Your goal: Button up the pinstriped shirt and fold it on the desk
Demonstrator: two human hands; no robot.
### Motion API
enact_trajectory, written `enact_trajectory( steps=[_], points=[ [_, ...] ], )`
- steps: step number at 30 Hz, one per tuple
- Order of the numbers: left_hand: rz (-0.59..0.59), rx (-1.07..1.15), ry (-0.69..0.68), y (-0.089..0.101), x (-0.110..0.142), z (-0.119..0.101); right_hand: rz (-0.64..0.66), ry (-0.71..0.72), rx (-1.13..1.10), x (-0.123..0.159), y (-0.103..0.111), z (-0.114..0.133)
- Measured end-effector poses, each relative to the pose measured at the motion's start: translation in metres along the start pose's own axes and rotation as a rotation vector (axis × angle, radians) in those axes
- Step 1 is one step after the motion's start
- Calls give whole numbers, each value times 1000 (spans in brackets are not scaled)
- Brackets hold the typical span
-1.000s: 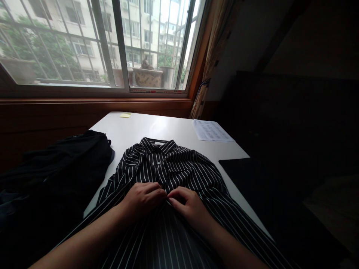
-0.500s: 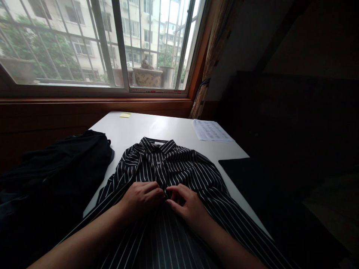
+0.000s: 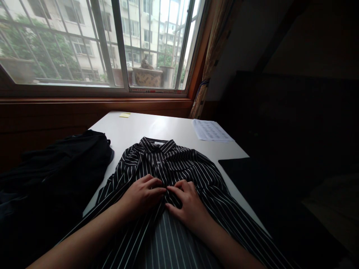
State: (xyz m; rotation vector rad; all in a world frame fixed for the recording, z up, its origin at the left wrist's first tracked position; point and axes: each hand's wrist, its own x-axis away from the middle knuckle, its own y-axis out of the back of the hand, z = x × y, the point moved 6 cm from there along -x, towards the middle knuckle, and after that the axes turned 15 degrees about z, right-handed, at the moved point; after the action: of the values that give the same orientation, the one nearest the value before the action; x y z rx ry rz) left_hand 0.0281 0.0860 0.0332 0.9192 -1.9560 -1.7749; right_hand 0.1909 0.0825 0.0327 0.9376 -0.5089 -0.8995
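A black shirt with thin white stripes (image 3: 171, 168) lies face up on a white table (image 3: 157, 127), collar toward the window. My left hand (image 3: 141, 196) rests on the shirt's front, fingers curled and pinching the fabric at the button placket. My right hand (image 3: 187, 205) lies just right of it, fingertips bent onto the same strip of cloth. The two hands meet at the placket, below a small white button. Below my hands the front of the shirt parts, showing the lighter inside.
A heap of black clothing (image 3: 56, 168) lies at the table's left edge. A printed sheet of paper (image 3: 211, 130) and a yellow sticky note (image 3: 125, 115) sit at the back. A dark flat pad (image 3: 241, 168) lies at the right. Behind is a barred window (image 3: 98, 41).
Both hands have shifted slightly up the placket, away from me. My right hand's fingers have spread flatter onto the cloth, and the shirt front below them has opened wider.
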Motion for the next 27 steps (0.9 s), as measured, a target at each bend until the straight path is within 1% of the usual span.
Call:
enact_trajectory(
  steps=[5, 8, 14, 20, 27],
  points=[
    [49, -39, 127, -4, 2, 12, 18, -40, 72, 1, 1, -3],
    [72, -50, 180, -7, 3, 18, 40, -39, 103, 1, -3, -5],
    [63, -33, 191, -9, 4, 25, 48, 18, 105, 1, -6, -6],
    [126, -39, 233, -15, 6, 33, 28, 91, 41, 2, 2, -1],
    [130, -38, 251, -17, 7, 37, 47, 169, 1, 2, 2, 4]
  ],
)
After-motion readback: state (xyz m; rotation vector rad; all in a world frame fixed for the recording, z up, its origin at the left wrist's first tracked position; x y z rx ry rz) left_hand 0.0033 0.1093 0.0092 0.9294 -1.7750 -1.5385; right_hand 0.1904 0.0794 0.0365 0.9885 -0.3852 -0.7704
